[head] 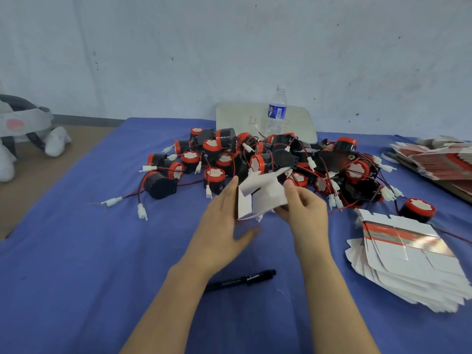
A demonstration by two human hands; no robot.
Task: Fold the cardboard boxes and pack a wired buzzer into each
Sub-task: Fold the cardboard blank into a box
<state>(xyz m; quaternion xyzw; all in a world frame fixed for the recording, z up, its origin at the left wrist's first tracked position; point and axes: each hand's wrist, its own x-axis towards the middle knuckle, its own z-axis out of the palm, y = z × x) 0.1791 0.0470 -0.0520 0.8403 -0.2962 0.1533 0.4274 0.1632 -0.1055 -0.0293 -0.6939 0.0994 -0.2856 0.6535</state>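
Box [258, 198], white card, half-folded, held off the cloth [76, 251] at centre; flaps stick up and splay toward 1 o'clock; inside faces show, print hidden.

Left hand [222, 226]: fingers straight and together, laid flat against the box's 9 o'clock wall; thumb spread out below, blurred; nothing clasped.

Right hand [304, 208]: fingers curled, pinching the box's 3 o'clock side near its lower edge; exact flap held cannot be told.

Buzzer pile [268, 162] at 12 o'clock of the box, just beyond it; black bodies, red caps, red-black wires with white plugs, all tangled; one stray buzzer [159, 185] at 9 o'clock, another [417, 209] at 3 o'clock, both apart from the heap.

Flat boxes [408, 261], a fanned stack, at 4 o'clock, red band showing on the top one; second stack [439, 159] at 2 o'clock at the cloth's edge.

Pen [240, 281], black, lying at 6 o'clock, partly under the left forearm.

Bottle [277, 111] upright at 12 o'clock behind the pile, in front of a pale board [242, 118] leaning on the wall.

Plush toy [15, 134] far off at 9 o'clock, beyond the cloth.
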